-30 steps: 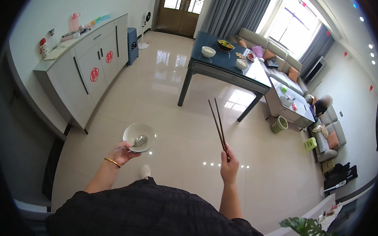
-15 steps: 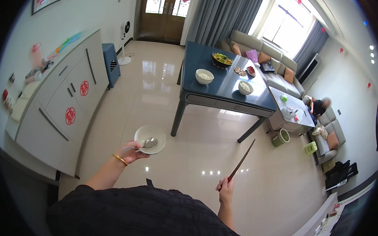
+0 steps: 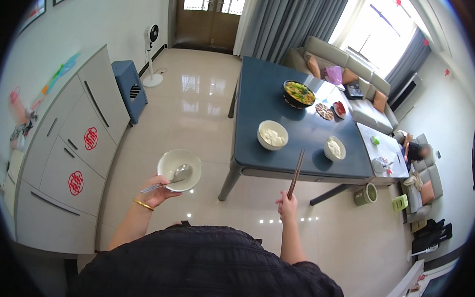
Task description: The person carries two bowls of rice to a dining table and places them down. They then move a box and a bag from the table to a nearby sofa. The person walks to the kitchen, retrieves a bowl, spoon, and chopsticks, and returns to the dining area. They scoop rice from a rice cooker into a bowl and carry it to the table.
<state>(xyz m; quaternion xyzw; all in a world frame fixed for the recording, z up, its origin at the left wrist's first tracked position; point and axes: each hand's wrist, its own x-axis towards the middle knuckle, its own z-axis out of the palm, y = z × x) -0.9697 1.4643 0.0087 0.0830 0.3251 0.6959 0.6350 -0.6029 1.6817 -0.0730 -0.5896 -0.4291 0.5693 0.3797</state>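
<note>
In my left hand [image 3: 154,197] is a pale, empty bowl [image 3: 167,160], tilted toward me, with a metal spoon [image 3: 182,172] lying in it and its handle under my fingers. My right hand [image 3: 286,207] is closed round dark chopsticks [image 3: 297,174], whose tips point up toward the near edge of a blue table [image 3: 255,97]. On that table stand a white bowl of rice-like food [image 3: 271,146] and a second such bowl [image 3: 331,156] to its right. Behind them is a black bowl of yellow and green food [image 3: 294,103].
Beside the black bowl lie a round patterned mat [image 3: 324,112] and a red item [image 3: 339,109]. A grey cabinet [image 3: 65,132] runs along the left wall, with a blue stool [image 3: 129,90] and a fan [image 3: 152,56] beyond. A person [image 3: 416,151] sits by the low table [image 3: 386,145] at right.
The table and its bowls now appear nearer and larger. The chopsticks have swung more upright, and their tips now overlap the table's near edge. Both hands keep their hold.
</note>
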